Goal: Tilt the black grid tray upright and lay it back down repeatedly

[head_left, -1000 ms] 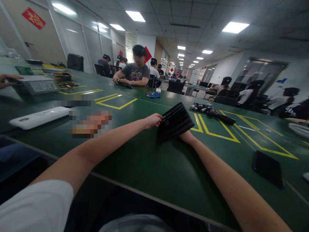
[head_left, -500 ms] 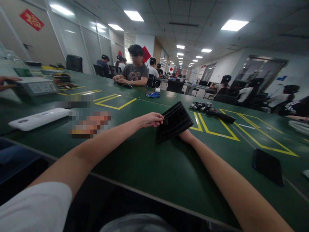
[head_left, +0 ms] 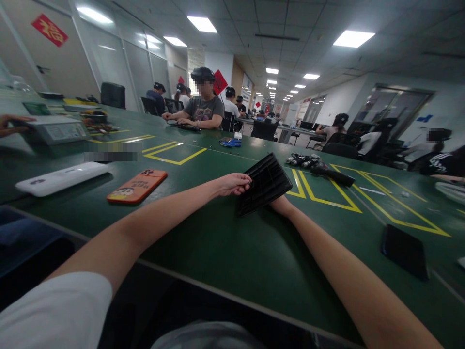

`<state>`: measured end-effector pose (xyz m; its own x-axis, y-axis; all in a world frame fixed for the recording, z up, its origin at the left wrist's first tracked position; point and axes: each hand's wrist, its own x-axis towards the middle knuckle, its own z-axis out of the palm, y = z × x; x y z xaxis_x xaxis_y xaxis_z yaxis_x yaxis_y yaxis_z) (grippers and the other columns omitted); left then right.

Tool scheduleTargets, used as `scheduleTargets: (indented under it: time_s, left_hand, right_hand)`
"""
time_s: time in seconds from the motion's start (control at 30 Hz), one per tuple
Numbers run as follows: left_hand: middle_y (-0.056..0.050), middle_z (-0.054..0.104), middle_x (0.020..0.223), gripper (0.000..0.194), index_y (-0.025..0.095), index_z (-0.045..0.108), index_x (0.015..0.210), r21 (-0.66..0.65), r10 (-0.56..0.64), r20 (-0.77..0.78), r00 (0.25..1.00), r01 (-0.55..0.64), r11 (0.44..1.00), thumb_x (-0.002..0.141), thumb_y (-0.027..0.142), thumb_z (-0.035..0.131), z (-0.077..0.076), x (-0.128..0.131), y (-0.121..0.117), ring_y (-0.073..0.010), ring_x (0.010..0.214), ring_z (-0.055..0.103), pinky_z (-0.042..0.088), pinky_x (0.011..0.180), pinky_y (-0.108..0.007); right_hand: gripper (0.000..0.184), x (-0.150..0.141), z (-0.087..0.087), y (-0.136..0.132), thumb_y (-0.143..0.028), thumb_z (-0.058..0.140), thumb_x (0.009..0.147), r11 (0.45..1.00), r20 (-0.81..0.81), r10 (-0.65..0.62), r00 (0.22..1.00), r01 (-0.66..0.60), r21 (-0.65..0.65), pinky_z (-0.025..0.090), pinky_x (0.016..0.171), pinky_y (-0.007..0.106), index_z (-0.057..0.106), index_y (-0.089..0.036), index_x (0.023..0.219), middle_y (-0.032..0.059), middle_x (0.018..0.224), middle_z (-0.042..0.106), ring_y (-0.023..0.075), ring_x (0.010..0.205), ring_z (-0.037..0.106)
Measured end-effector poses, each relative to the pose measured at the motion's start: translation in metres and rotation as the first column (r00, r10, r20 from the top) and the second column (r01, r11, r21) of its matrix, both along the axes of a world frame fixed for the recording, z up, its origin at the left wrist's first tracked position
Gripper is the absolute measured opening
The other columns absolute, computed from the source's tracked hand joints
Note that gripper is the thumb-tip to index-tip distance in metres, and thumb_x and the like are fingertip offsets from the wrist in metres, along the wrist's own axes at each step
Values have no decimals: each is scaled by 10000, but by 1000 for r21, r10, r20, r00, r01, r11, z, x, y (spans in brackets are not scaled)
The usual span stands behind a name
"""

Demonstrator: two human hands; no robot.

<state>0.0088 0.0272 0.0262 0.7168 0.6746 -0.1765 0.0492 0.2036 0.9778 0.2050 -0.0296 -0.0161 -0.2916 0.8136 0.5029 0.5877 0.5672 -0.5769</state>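
A black ribbed plastic panel [head_left: 267,183] is tilted above the table in front of me, its gridded side facing me. My right hand [head_left: 281,206] supports it from behind at the lower right edge; the fingers are hidden by the panel. At the panel's left part is my left hand [head_left: 236,184], its thumb and fingertips pinched together just over the ribbed side. Whatever lies in that pinch, if anything, is too small to make out. To the left of my left forearm lies an orange phone case [head_left: 138,186], and beyond it a long white device [head_left: 63,178].
On the green table [head_left: 232,257] are a bundle of black cables [head_left: 305,161], a dark phone-like slab [head_left: 405,252] at right, a blue item [head_left: 231,142], and a grey metal box [head_left: 54,130] touched by another person's hand [head_left: 14,123]. A person [head_left: 203,109] sits opposite.
My left hand has shifted slightly right across the panel's ribbed side, fingers still pinched. The panel and my right hand stay nearly in place. The person opposite has moved one hand leftward.
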Motion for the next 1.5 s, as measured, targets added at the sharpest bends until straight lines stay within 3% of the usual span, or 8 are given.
scheduleTargets:
  time_s: [0.2,0.4,0.8,0.97,1.1,1.23,1.37,1.5]
  left_hand:
    - [70,448,526,21,176,476,844,252,65,-66,996,-47,967,852,164,491,-8,5,-1,-23,344,285,180,334,-118]
    - [58,491,571,36,144,514,800,612,183,-113,977,-77,787,807,114,496,-11,7,1,-32,428,393,306,423,-149]
    - [31,518,561,202,170,503,741,857,356,-255,899,40,514,859,331,471,-11,6,2,-123,542,505,373,561,-245]
    - [36,532,597,59,170,500,770,818,270,-229,935,35,574,803,214,521,-7,6,3,-102,549,525,398,532,-212]
    - [39,538,595,87,169,471,790,654,199,-165,966,-43,755,748,104,510,-7,5,6,-81,474,514,382,432,-178]
    - [21,549,583,139,172,437,782,335,277,-12,961,-257,906,719,53,471,-8,5,7,-92,450,528,386,403,-182]
    - [5,511,576,70,155,444,717,16,336,81,938,-338,941,770,109,443,-6,5,9,-78,465,505,393,430,-182]
    - [39,439,567,137,145,492,713,203,306,-12,952,-297,933,749,223,599,-7,4,9,-52,447,389,270,385,-164]
  right_hand:
    - [358,3,-9,10,-308,512,838,995,14,32,999,-33,94,357,1053,464,623,-182,1154,89,1265,601,261,1187,523]
    - [377,5,-9,10,-292,518,837,995,51,29,998,-34,95,362,1051,470,607,-218,1196,66,1297,578,259,1195,516]
    - [365,9,-16,15,-282,518,842,994,62,17,998,-23,110,342,1061,474,614,-192,1183,92,1252,607,268,1200,507]
    - [387,8,-16,15,-297,518,843,993,47,4,999,-10,120,357,1049,482,594,-195,1208,95,1271,593,270,1185,520]
    - [392,5,-12,12,-317,504,849,992,43,31,999,-36,124,349,1057,486,589,-209,1216,84,1281,587,272,1200,511]
    - [393,6,-11,10,-354,497,853,996,55,7,998,-12,87,314,1081,484,599,-209,1204,88,1254,606,277,1244,469]
    - [424,6,-12,10,-377,493,854,995,43,2,999,-6,95,294,1093,479,584,-195,1226,100,1293,576,279,1264,448]
    - [428,6,-12,11,-378,490,854,995,33,3,999,-6,103,295,1092,473,582,-189,1226,101,1294,576,272,1246,469]
